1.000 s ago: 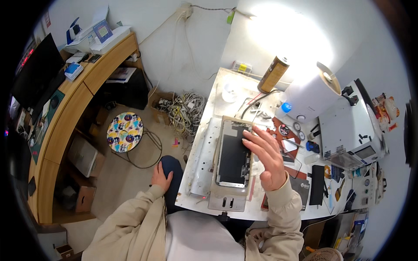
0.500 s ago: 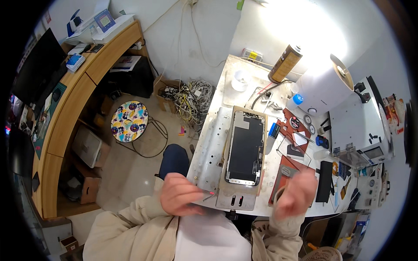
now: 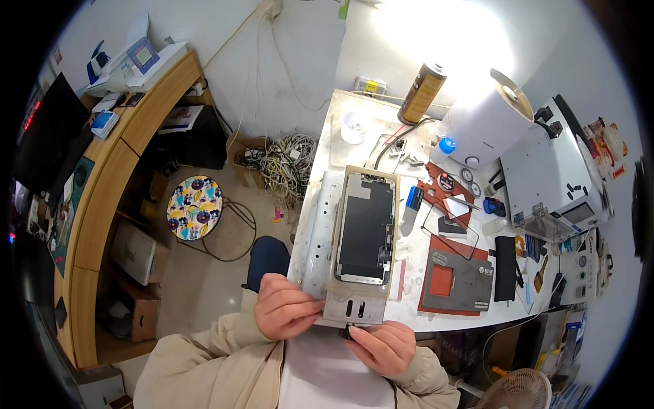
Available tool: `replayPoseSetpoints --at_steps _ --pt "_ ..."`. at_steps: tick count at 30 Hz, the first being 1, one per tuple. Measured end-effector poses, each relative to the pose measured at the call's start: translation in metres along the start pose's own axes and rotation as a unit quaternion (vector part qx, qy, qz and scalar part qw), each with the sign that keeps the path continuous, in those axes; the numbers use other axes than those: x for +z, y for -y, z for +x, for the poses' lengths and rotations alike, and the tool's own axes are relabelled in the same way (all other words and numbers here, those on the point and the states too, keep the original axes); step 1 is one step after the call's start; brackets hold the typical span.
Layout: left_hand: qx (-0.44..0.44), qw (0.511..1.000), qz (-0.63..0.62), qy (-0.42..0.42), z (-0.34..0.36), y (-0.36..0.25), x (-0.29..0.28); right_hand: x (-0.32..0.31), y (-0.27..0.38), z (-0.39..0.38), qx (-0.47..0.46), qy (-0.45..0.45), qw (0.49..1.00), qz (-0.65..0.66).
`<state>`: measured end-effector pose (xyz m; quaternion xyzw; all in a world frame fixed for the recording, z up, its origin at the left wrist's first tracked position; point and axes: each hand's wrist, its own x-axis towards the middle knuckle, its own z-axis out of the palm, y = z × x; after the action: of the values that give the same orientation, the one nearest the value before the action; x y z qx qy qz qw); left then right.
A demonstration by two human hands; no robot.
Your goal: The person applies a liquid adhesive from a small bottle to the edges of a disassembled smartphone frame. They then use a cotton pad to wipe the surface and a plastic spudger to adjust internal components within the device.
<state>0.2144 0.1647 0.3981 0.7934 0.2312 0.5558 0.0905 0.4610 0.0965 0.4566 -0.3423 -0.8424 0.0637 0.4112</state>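
Fixture: we have the metal jig plate (image 3: 354, 310) lying flat at the near edge of the white workbench (image 3: 354, 143), with the dark phone panel (image 3: 366, 228) seated lengthwise in its tan frame
Left hand: our left hand (image 3: 285, 308) rests curled at the plate's near-left corner, fingers bent and pressing the edge
Right hand: our right hand (image 3: 381, 344) sits just below the plate's near edge, fingertips pinched on a small dark knob (image 3: 349, 332); the grip looks closed, though the knob is mostly hidden
Technique: we judge it best to steady the plate with the left hand while the right turns the knob in small, even increments
Caution: we keep the panel square in the frame and watch for lifting at its near end
Surroundings: red mat (image 3: 453, 276) and loose tools lie to the right, well apart
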Motion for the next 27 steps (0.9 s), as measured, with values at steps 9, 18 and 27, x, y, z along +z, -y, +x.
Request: replayPoseSetpoints --at_steps 9,18,27 --pt "-0.022 1.0 -0.012 -0.016 0.0 0.002 0.0 -0.014 -0.005 0.0 -0.037 -0.013 0.999 0.033" --pt "-0.175 0.974 -0.144 -0.023 -0.006 0.01 -0.007 -0.042 -0.05 0.013 0.037 -0.162 0.982 -0.092" --pt "-0.378 0.856 -0.352 0.0 0.01 0.026 -0.02 -0.043 -0.094 0.068 0.065 -0.112 0.985 -0.115"
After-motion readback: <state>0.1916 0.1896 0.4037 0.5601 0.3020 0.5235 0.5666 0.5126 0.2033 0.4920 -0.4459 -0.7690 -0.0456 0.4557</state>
